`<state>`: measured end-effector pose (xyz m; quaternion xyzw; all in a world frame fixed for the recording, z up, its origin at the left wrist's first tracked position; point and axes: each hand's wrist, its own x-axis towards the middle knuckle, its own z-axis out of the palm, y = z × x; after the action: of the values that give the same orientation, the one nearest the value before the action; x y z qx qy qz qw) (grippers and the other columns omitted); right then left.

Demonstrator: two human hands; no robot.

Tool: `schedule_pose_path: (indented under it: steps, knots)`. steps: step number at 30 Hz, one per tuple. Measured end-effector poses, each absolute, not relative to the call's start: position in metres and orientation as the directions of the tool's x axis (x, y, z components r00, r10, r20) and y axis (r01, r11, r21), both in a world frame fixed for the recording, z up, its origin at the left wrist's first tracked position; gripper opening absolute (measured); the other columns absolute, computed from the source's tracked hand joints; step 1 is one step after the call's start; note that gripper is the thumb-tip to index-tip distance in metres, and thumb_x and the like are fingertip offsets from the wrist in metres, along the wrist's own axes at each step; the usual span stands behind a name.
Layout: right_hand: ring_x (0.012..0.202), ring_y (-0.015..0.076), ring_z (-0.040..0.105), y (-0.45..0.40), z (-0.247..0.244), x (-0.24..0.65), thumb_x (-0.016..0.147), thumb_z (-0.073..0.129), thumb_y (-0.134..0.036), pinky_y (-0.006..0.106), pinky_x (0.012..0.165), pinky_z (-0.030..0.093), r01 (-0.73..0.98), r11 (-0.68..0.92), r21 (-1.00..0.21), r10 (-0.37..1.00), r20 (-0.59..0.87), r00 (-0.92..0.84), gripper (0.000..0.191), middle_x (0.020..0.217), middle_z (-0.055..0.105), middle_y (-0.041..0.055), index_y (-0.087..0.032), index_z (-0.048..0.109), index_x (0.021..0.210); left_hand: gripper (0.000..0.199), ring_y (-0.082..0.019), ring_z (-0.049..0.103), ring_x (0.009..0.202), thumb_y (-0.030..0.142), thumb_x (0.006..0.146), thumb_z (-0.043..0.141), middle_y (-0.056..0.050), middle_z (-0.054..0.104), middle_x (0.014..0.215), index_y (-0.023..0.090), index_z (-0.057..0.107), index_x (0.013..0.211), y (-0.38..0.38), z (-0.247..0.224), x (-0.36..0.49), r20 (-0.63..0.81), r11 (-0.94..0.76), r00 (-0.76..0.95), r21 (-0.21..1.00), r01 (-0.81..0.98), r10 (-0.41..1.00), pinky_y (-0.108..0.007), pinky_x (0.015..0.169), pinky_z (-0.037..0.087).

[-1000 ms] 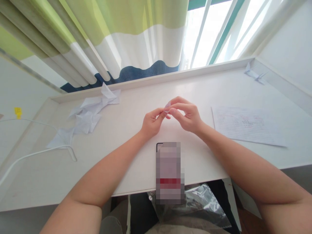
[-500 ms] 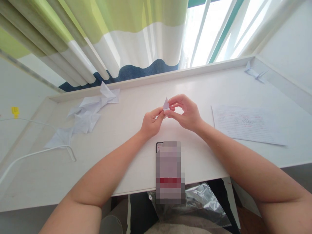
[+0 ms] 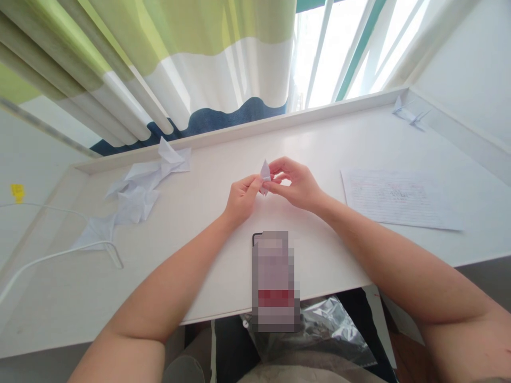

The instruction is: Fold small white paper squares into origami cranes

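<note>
A small piece of folded white paper stands upright between my hands above the middle of the desk, its pointed tip facing up. My left hand pinches its left side between thumb and fingers. From the right, my right hand grips the same paper with thumb and fingertips, the other fingers curled behind. My fingers cover part of the paper's lower half.
Several folded white papers lie at the desk's left, near a white cable. A lined written sheet rests on the right. Small folded paper pieces sit in the far right corner. A phone, blurred out, is at the front edge.
The view has shifted slightly. The folded paper now shows more of its length below the fingers, and my right hand has drawn a little closer around it.
</note>
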<state>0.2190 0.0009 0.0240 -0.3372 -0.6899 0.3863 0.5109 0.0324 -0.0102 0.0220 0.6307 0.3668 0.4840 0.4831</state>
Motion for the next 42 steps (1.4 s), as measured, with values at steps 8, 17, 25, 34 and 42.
schedule_pose_path:
  steps: [8,17,25,34,42]
  knots:
    - [0.088,0.0195,0.072,0.0,0.025,0.222,0.086,0.088,-0.055,0.042,0.082,0.063,0.089,0.444,-0.892,0.868,0.404,-0.289,0.038,0.093,0.075,0.0016,-0.023,0.071,0.099,0.053,-0.023,0.078,0.088,0.073,0.091,0.076,-0.007,0.083,0.089,0.021,0.081,0.091,-0.007,0.021,0.032,0.201,-0.199,0.293,0.979,-0.039,0.935,-0.04,0.091,0.06]
    - [0.067,0.0135,0.063,0.004,0.021,0.219,0.086,0.088,-0.061,0.035,0.066,0.06,-0.08,0.27,-0.96,0.91,0.281,-0.305,0.042,0.085,0.073,0.0009,-0.022,0.073,0.093,0.052,-0.021,0.077,0.083,0.07,0.098,0.07,-0.006,0.08,0.082,0.02,0.077,0.089,-0.007,0.021,0.031,0.174,-0.164,0.375,0.985,-0.06,0.91,-0.039,0.09,0.06]
    - [0.078,0.0173,0.071,0.002,0.021,0.219,0.085,0.088,-0.061,0.037,0.075,0.066,0.006,0.373,-0.928,0.911,0.365,-0.193,0.051,0.094,0.073,0.0011,-0.026,0.068,0.116,0.055,-0.02,0.076,0.082,0.075,0.094,0.072,-0.005,0.08,0.082,0.021,0.078,0.09,-0.004,0.014,0.033,0.215,-0.22,0.298,0.975,-0.019,0.93,-0.037,0.085,0.061]
    - [0.096,0.0229,0.077,0.005,0.018,0.218,0.091,0.081,-0.065,0.047,0.091,0.068,0.095,0.442,-0.892,0.889,0.421,-0.179,0.042,0.103,0.083,0.0047,-0.026,0.081,0.106,0.05,-0.017,0.071,0.086,0.072,0.088,0.079,-0.004,0.081,0.092,0.022,0.082,0.087,0.0,0.01,0.033,0.289,-0.293,0.159,0.956,0.006,0.944,-0.029,0.077,0.056]
    - [0.094,0.0229,0.078,0.005,0.017,0.217,0.089,0.085,-0.057,0.048,0.092,0.07,0.082,0.436,-0.896,0.894,0.421,-0.154,0.035,0.104,0.085,0.0053,-0.026,0.085,0.107,0.042,-0.015,0.074,0.084,0.055,0.08,0.096,-0.001,0.079,0.088,0.024,0.078,0.103,0.001,0.004,0.033,0.325,-0.321,0.023,0.941,-0.106,0.945,-0.03,0.084,0.06]
